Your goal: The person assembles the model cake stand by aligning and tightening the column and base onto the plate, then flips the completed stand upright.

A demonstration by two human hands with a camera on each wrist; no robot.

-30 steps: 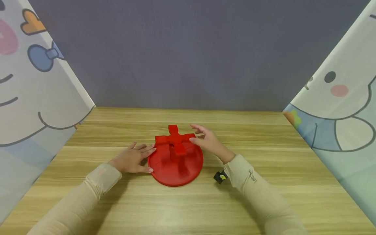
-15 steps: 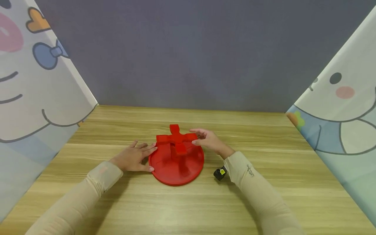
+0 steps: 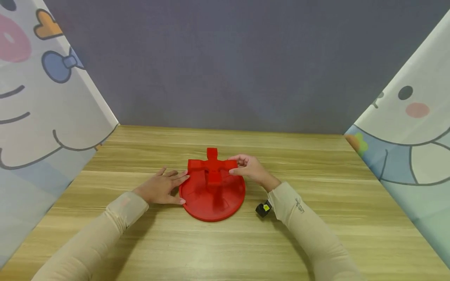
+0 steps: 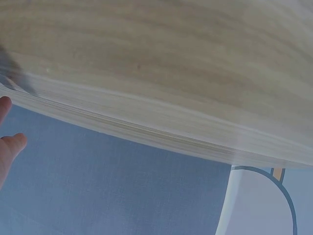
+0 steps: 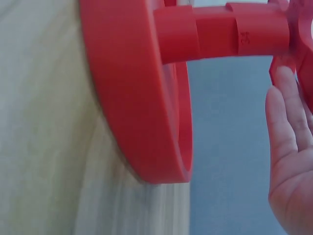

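A red round base (image 3: 197,205) with a raised rim lies on the table. From its middle rises a red post (image 5: 220,32), topped by a red four-armed cross (image 3: 213,165). My right hand (image 3: 254,169) pinches the cross's right arm, thumb on the near side and fingers behind. In the right wrist view, its fingers (image 5: 288,107) reach up against the cross, and the thumb is out of sight there. My left hand (image 3: 159,190) rests with spread fingers at the base's left rim. Only a few left fingertips (image 4: 13,143) show in the left wrist view.
A wood-grain table (image 3: 218,253) carries everything. Behind it stands a dark grey panel (image 3: 225,66); cartoon-printed panels flank it at left (image 3: 70,125) and right (image 3: 397,128). A small black device (image 3: 263,208) with a yellow mark sits at the right wrist.
The right hand's fingers have closed in on the cross's right arm. The cross has turned slightly clockwise, so its near arm points straight forward. The left hand stays at the rim.
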